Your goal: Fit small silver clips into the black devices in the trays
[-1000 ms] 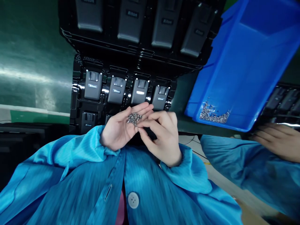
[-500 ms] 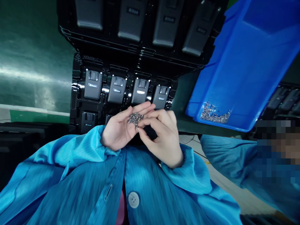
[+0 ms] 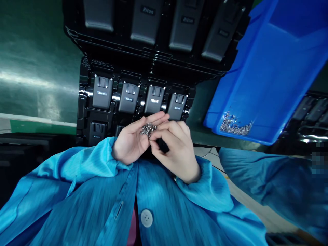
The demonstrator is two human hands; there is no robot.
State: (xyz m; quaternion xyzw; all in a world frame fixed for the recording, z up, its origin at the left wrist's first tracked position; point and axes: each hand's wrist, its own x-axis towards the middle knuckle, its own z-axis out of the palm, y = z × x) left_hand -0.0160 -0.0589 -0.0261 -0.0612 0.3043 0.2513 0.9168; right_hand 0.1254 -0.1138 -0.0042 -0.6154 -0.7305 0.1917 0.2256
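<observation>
My left hand [image 3: 132,143] lies palm up, slightly cupped, with fingers extended toward the right. It holds a heap of small shiny metal screws [image 3: 148,130] in its palm. Against the near edge of that heap, my right hand [image 3: 176,148] is closed in a pinch, thumb and forefinger pressed together on a tiny metal screw [image 3: 149,139], mostly hidden by the fingertips. Just beyond both hands sits a black molded tray [image 3: 82,102] with dark grey cases marked "Riton", such as the grey case [image 3: 101,99] at its left.
A second black tray [image 3: 120,44] with larger-looking grey cases stands farther back. On the right is a blue plastic bin [image 3: 258,85] with loose screws [image 3: 235,127] in its near corner. Another person's blue sleeve [image 3: 258,174] reaches in at right. Dark stacked trays [image 3: 30,150] stand at left.
Both hands stay almost in place, the right fingertips shifting slightly at the edge of the screws. The other person's hand at the right has moved out of clear sight.
</observation>
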